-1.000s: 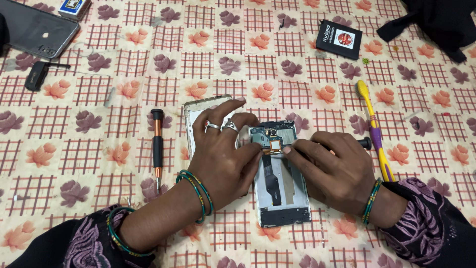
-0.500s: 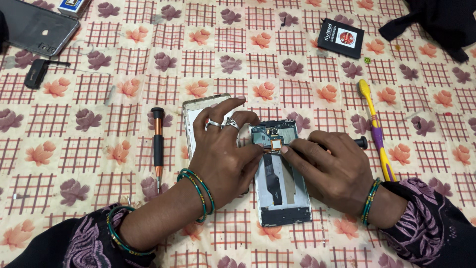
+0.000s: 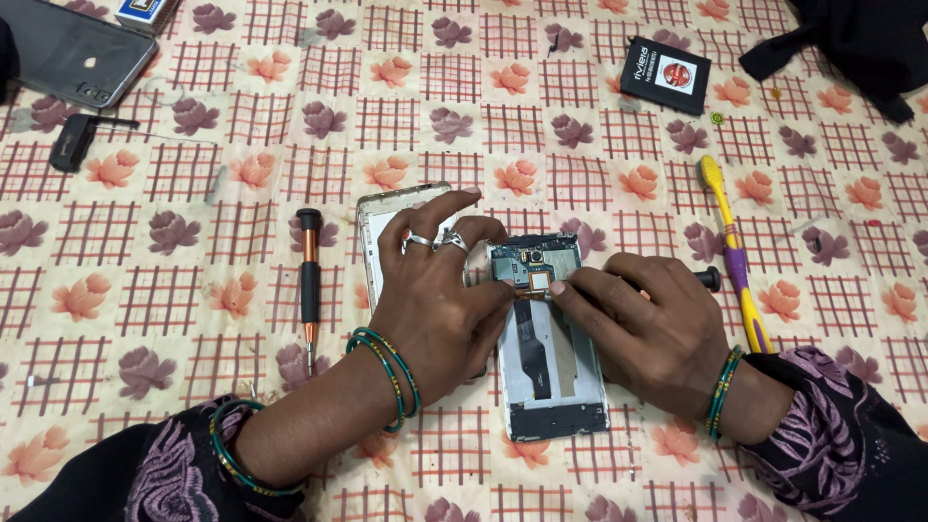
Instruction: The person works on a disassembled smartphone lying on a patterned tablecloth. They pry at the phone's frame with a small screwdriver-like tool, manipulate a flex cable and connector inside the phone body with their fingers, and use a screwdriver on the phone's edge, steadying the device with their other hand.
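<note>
An opened smartphone lies face down on a flower-patterned cloth, its circuit board and ribbon cable bare. My left hand, with two rings, rests on the phone's left edge, fingers spread over a white back cover lying beside it. My right hand pinches at a small part near the board's top, fingertips touching the left hand's. A dark tool handle sticks out from behind my right hand; whether that hand holds it is unclear.
A black and copper screwdriver lies left of my left hand. A yellow and purple toothbrush lies at the right. A black battery sits far right, a dark phone back panel far left, a small black tool below it.
Both hands stay on the phone with only slight finger shifts at the board's top. The view has tilted a little.
</note>
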### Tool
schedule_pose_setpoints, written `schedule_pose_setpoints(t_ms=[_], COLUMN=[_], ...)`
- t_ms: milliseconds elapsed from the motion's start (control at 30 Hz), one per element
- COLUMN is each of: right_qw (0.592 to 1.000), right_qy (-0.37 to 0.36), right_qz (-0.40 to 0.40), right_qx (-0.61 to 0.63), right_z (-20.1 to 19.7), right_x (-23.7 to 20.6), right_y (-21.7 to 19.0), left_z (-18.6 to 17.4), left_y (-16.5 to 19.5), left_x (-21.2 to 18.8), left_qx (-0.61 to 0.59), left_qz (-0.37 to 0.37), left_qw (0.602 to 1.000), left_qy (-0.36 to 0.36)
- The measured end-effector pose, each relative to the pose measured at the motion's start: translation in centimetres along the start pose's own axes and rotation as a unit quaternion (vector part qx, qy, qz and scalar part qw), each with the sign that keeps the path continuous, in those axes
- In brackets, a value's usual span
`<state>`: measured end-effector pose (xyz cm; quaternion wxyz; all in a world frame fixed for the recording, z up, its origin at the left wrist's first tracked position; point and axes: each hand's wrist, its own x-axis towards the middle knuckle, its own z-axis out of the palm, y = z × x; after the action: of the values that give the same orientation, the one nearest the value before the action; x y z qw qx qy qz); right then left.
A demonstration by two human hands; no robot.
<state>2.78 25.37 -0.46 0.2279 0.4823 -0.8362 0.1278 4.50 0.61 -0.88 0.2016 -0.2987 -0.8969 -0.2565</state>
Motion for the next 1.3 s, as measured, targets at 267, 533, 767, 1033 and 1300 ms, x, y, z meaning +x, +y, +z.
schedule_pose_setpoints(t_ms=[267,533,767,1033,1300], right_qw=[1.0,1.0,1.0,1.0,0.999], right_qy=[-0.004,-0.007,-0.01,0.01,0.002], right_qz=[0.001,-0.001,-0.001,-0.002,-0.018], right_qx=[-0.008,-0.007,-0.006,-0.008,-0.033], right_z=[0.11,0.11,0.06,-0.3,-0.37], right_x=[0.12,0.31,0.28,0.07,0.18], right_y=[-0.11,-0.1,-0.1,0.1,-0.25], left_z=[0.0,0.05,0.13,0.05,0.02], left_y=[-0.04,-0.03,-0.03,0.01,-0.16], left_x=[0.03,0.08,0.14,0.12,0.04], left_qx=[0.003,0.001,0.002,0.005,0.003], left_qz=[0.002,0.002,0.001,0.0,0.003], left_qw=[1.0,1.0,1.0,1.0,1.0], left_qy=[-0.001,-0.001,0.001,-0.001,-0.002])
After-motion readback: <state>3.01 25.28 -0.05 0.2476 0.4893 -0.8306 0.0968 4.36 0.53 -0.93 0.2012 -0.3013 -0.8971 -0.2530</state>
